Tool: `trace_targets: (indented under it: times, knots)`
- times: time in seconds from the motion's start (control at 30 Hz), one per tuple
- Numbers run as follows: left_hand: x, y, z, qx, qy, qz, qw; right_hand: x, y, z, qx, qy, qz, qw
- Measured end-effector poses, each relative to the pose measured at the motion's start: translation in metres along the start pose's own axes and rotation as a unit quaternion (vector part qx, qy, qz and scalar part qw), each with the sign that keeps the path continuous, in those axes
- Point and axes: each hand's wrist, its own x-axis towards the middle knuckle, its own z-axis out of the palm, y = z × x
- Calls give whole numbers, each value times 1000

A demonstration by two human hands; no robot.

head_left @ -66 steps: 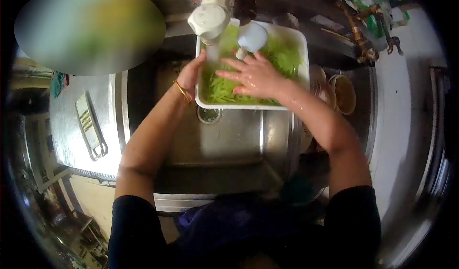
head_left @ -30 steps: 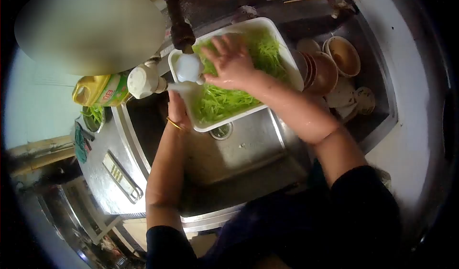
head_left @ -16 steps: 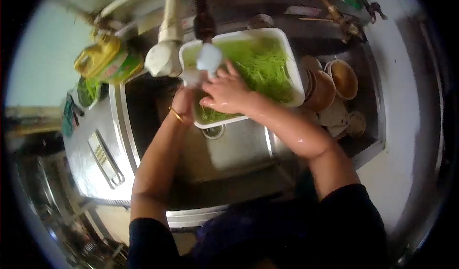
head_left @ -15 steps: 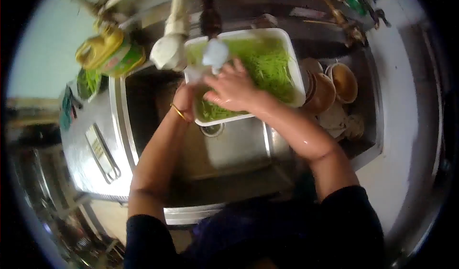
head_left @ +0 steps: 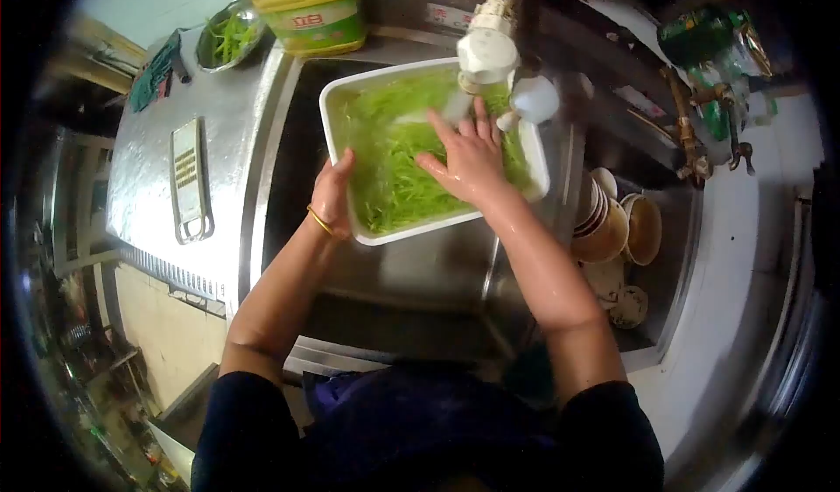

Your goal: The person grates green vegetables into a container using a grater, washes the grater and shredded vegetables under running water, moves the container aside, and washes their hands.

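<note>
A white rectangular basin [head_left: 411, 231] holds shredded green vegetable [head_left: 394, 168] in water, over the metal sink [head_left: 411, 273]. My left hand [head_left: 332, 196], with a yellow bracelet at the wrist, grips the basin's left wall, thumb at the rim. My right hand [head_left: 470, 161] lies over the shreds in the right half of the basin, fingers spread. Above it hang a white tap [head_left: 487, 55] and a pale blue round fitting [head_left: 535, 98]. Water runs from the white tap into the basin.
A flat grater [head_left: 186, 181] lies on the metal counter [head_left: 140, 177] at left. Behind it are a bowl of green pieces [head_left: 229, 37], a dark green cloth [head_left: 156, 72] and a yellow jug [head_left: 311, 11]. Stacked bowls [head_left: 604, 230] stand at the right. Pipes with valves [head_left: 691, 133] are at upper right.
The view has shifted. The basin has moved left relative to the taps, and its bottom left corner now covers the drain. My left hand still holds its side; my right hand's fingers have spread.
</note>
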Motion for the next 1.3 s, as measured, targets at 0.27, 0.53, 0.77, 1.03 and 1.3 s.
trace_targets:
  times: [0.27,0.53,0.77,1.03,1.3]
  knots:
    - [-28,22,-21,-23,62,44,997,11,-58,-12,-20,-93,-54,994]
    - [-27,10,-34,-41,47,58,996,18,-56,1,-60,-77,-123,988]
    - [-15,8,-46,-79,23,41,996,23,-58,-3,-73,-87,-123,986]
    - [-20,8,-57,-66,50,43,996,4,-29,-46,23,80,-180,980]
    - [-32,8,-53,-80,30,37,996,6,-24,-177,-206,254,-298,897]
